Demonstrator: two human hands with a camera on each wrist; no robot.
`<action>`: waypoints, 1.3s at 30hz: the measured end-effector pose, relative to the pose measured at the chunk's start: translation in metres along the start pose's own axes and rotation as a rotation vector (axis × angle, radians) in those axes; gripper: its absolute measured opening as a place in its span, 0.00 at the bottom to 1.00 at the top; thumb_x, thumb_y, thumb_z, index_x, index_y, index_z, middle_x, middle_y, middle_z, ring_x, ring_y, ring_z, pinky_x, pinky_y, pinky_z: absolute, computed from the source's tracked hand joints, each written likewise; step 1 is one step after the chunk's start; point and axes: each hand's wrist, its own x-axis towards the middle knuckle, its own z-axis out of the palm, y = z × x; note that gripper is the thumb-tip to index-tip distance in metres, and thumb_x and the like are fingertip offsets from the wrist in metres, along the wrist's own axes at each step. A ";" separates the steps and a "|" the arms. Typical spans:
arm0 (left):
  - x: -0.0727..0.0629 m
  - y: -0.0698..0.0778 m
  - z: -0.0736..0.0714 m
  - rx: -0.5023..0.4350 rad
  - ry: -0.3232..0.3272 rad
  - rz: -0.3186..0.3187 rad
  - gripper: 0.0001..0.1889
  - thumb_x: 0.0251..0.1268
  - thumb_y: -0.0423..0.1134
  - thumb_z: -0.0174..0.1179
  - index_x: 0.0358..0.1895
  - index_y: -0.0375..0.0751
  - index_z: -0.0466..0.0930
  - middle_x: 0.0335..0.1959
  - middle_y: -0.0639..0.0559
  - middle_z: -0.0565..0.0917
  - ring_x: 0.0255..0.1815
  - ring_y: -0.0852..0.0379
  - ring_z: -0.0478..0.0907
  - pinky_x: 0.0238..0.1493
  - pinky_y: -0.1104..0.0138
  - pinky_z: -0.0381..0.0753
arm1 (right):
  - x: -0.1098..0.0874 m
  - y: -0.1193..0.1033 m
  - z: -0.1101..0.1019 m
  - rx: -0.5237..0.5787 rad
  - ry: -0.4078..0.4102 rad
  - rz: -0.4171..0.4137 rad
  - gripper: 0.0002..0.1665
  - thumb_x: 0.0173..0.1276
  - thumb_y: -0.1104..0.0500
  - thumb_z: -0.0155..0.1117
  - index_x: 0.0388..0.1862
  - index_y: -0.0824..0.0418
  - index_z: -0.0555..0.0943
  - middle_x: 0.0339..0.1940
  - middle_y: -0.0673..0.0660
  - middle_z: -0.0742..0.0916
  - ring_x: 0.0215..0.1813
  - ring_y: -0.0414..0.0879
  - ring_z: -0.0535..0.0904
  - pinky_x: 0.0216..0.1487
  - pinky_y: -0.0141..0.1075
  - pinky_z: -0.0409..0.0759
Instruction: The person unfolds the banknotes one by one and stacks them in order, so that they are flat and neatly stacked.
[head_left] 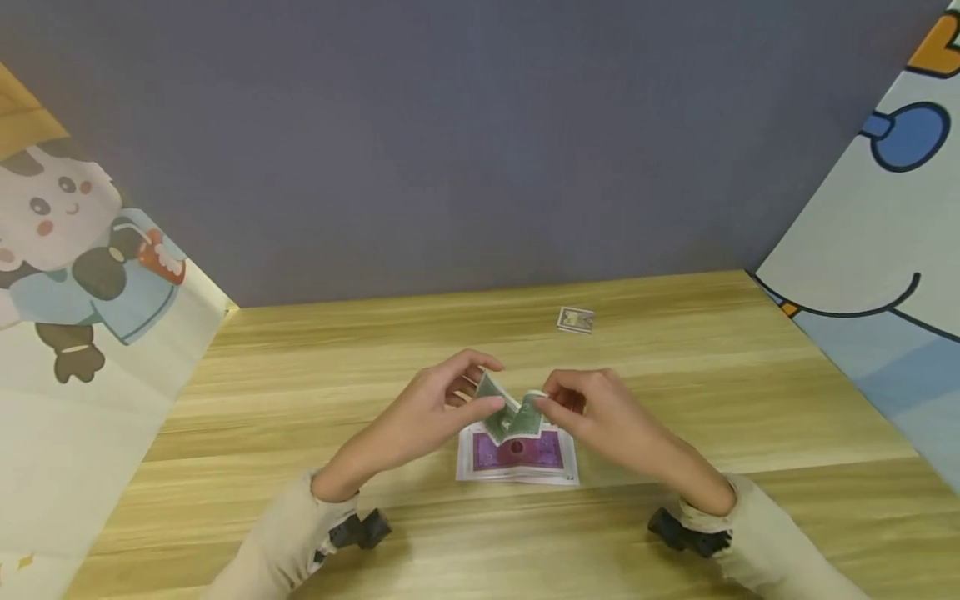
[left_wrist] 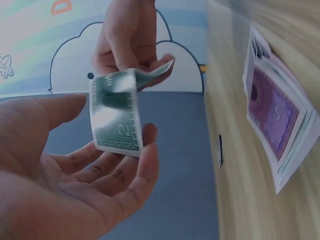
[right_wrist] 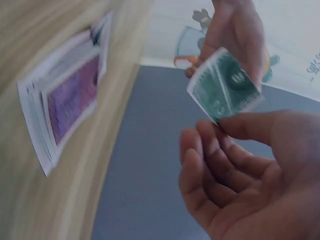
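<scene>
A small green printed note (head_left: 530, 419), bent along a crease into a V, is held above the table between both hands. My right hand (head_left: 606, 417) pinches one end between thumb and forefinger, plain in the right wrist view. Around the other end my left hand (head_left: 427, 412) is spread: in the left wrist view its fingers are at the lower edge of the note (left_wrist: 112, 115), and the thumb stands apart from it. Below lies a stack of larger paper notes (head_left: 517, 477), a purple one (head_left: 551, 450) uppermost; the green note partly covers it in the head view.
Farther back on the wooden table (head_left: 337, 350) lies a small printed card or little stack (head_left: 576, 320). A grey panel (head_left: 450, 167) closes off the back, with cartoon-printed walls at left and right. Dark wrist devices (head_left: 363, 531) are worn at both cuffs.
</scene>
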 end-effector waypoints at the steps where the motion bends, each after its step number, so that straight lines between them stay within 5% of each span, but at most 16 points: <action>1: 0.000 0.000 -0.001 0.013 0.007 0.001 0.19 0.71 0.44 0.62 0.63 0.49 0.73 0.44 0.54 0.82 0.45 0.58 0.81 0.46 0.63 0.83 | 0.000 0.001 -0.002 -0.002 -0.012 0.010 0.07 0.71 0.59 0.66 0.31 0.52 0.83 0.21 0.39 0.81 0.22 0.35 0.75 0.25 0.31 0.77; 16: 0.004 -0.012 -0.011 0.236 0.032 0.068 0.11 0.67 0.31 0.64 0.51 0.39 0.80 0.28 0.54 0.82 0.28 0.62 0.78 0.30 0.66 0.82 | 0.002 0.015 -0.017 0.018 -0.173 0.078 0.10 0.73 0.59 0.62 0.29 0.55 0.81 0.19 0.44 0.81 0.19 0.36 0.73 0.19 0.31 0.73; 22: 0.005 -0.024 -0.009 0.243 -0.020 0.055 0.12 0.65 0.29 0.65 0.49 0.40 0.77 0.24 0.55 0.80 0.24 0.61 0.76 0.28 0.68 0.80 | 0.004 0.026 -0.018 0.025 -0.275 0.082 0.11 0.72 0.59 0.62 0.27 0.58 0.80 0.17 0.49 0.81 0.17 0.34 0.68 0.18 0.28 0.68; 29: 0.006 -0.037 0.001 0.201 -0.152 0.000 0.08 0.67 0.28 0.62 0.42 0.39 0.72 0.24 0.50 0.80 0.25 0.48 0.82 0.26 0.68 0.80 | 0.004 0.036 -0.014 0.038 -0.374 0.128 0.10 0.72 0.59 0.63 0.28 0.59 0.80 0.20 0.53 0.84 0.21 0.40 0.76 0.22 0.31 0.75; 39: 0.009 -0.054 0.014 0.281 -0.222 -0.064 0.05 0.66 0.27 0.62 0.42 0.38 0.79 0.22 0.55 0.78 0.21 0.64 0.74 0.24 0.71 0.77 | 0.000 0.050 0.001 0.003 -0.388 0.163 0.12 0.71 0.58 0.63 0.26 0.58 0.79 0.16 0.46 0.78 0.18 0.35 0.69 0.21 0.30 0.71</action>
